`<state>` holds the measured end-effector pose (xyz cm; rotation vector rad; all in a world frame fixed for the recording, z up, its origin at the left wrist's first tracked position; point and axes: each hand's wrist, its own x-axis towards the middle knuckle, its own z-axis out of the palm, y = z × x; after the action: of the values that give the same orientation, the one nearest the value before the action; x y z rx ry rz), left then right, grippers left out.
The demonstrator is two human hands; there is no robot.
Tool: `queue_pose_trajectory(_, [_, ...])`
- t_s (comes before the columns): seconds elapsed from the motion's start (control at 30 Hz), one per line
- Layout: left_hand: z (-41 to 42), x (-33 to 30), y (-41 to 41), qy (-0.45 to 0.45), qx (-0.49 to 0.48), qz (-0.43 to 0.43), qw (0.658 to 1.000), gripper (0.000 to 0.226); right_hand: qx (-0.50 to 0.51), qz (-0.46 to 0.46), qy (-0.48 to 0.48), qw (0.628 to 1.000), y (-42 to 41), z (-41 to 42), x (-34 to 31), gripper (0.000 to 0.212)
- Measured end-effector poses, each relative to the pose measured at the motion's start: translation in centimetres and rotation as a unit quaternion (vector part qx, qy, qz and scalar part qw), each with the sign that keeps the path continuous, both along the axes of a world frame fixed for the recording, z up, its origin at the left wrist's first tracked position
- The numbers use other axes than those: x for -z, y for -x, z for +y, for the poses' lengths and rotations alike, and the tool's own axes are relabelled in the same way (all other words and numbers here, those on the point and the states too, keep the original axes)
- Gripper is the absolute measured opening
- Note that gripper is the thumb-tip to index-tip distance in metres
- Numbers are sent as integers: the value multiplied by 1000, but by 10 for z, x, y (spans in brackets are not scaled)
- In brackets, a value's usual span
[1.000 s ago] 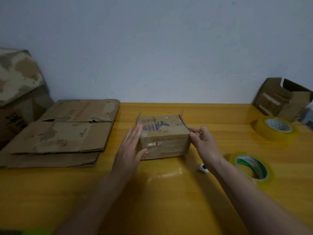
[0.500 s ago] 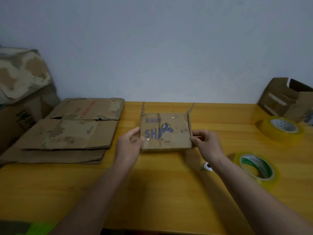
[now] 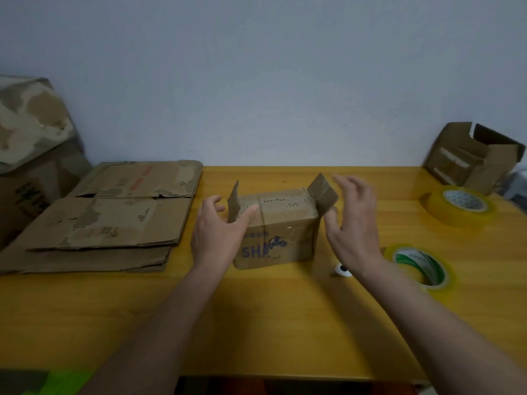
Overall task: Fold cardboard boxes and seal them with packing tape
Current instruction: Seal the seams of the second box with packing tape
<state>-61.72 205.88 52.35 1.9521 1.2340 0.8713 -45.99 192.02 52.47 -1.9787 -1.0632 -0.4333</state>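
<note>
We have a small brown cardboard box with blue letters (image 3: 278,228) sitting in the middle of our shiny yellow wooden tabletop (image 3: 256,323). Its top looks folded down, but two little end flaps stick up, one on each side.

Our left hand (image 3: 218,233) is open. Its thumb lies on the top of the box and its fingers reach behind the left flap. Our right hand (image 3: 352,223) is open too, with spread fingers just beside the right flap. It looks blurry, so we cannot tell if it touches the flap.

We think the next job is to push those two flaps down and then tape them.

What could go wrong? The cardboard is old and torn in spots, so a hard push could rip a flap. The flaps may also pop back up if we let go to grab tape. The box is light, so it could slide away if only one hand pushes it.

A roll of clear yellowish packing tape with green print (image 3: 419,267) lies near our right arm. Another clear yellowish tape roll (image 3: 460,205) sits farther right. A pile of flat brown cardboard sheets (image 3: 114,220) waits on the left.
</note>
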Motion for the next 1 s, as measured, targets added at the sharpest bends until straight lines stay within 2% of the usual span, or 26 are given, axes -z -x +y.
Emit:
queue_pose_trajectory(0.03, [1, 1, -2, -22, -15, 9, 1000, 56, 3, -48, 72, 996, 1, 3, -4, 42])
queue_pose_trajectory(0.1, [5, 7, 1, -36, -44, 0, 998, 21, 32, -97, 252, 962, -2, 10, -10, 49])
queue_pose_trajectory(0.17, [11, 16, 6, -10, -59, -33, 998, 23, 26, -90, 350, 932, -7, 16, -14, 52])
queue_pose_trajectory(0.23, [12, 18, 11, 28, -53, -96, 994, 15, -17, -20, 360, 933, -10, 21, -21, 48])
queue_pose_trajectory(0.27, [11, 16, 13, 38, -51, -120, 991, 31, -29, -3, 354, 935, -12, 22, -23, 51])
queue_pose_trajectory(0.33, [11, 14, 14, 20, -29, -125, 992, 60, -26, -78, 368, 926, -15, 25, -29, 68])
queue_pose_trajectory(0.4, [13, 11, 12, -52, -1, -52, 997, 49, -31, -170, 412, 895, -16, 31, -39, 85])
queue_pose_trajectory(0.47, [16, 9, 11, -78, -4, 35, 996, 27, -62, -180, 454, 871, -15, 38, -49, 82])
queue_pose_trajectory(0.57, [21, 8, 11, -74, -23, 86, 993, 23, -90, -103, 443, 886, -14, 44, -55, 63])
queue_pose_trajectory(0.6, [21, 5, 12, -84, -20, 90, 992, 22, -97, -131, 419, 893, -14, 42, -55, 51])
queue_pose_trajectory(0.67, [25, 0, 14, -104, 15, 83, 991, 15, -124, -274, 314, 901, -16, 35, -45, 20])
queue_pose_trajectory(0.73, [27, -5, 14, -123, 73, 87, 986, 9, -163, -314, 237, 905, -18, 25, -32, 15])
queue_pose_trajectory(0.8, [30, -13, 13, -150, 123, 160, 968, 8, -178, -314, 247, 899, -22, 15, -16, 17])
queue_pose_trajectory(0.9, [45, -27, 6, -169, 189, 353, 900, 50, -159, -299, 296, 893, -31, 4, -4, 18])
queue_pose_trajectory(0.97, [54, -40, -1, -142, 215, 423, 869, 85, -161, -264, 324, 894, -31, 1, -13, 16])
queue_pose_trajectory(1.0, [57, -44, -4, -121, 223, 433, 865, 100, -147, -252, 353, 889, -29, 0, -19, 17])
